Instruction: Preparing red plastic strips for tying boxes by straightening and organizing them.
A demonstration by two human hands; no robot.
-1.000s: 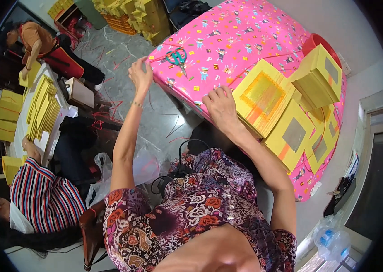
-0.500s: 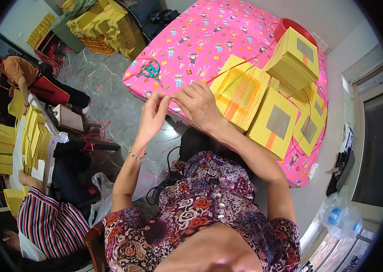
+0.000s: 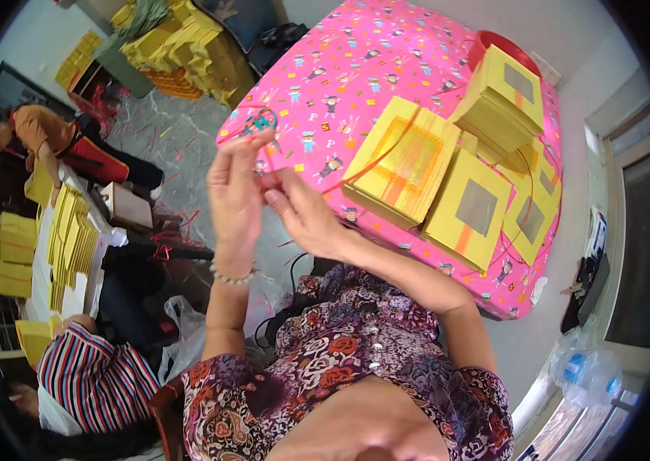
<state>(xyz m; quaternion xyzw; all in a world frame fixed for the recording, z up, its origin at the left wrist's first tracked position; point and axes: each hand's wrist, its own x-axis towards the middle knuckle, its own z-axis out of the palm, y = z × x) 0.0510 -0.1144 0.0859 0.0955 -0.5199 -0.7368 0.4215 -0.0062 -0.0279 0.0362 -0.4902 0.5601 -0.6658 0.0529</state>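
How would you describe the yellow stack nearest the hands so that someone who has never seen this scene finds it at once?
Start at the big pink table cover. On its right side sit several yellow pieces; go to the leftmost, a stack nearest the right hand. A red strip crosses its top, whose square is orange-yellow, while its neighbours' visible squares are grey.

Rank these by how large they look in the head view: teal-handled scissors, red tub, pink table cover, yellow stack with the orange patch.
1. Pink table cover
2. Yellow stack with orange patch
3. Red tub, visible part only
4. Scissors, partly covered
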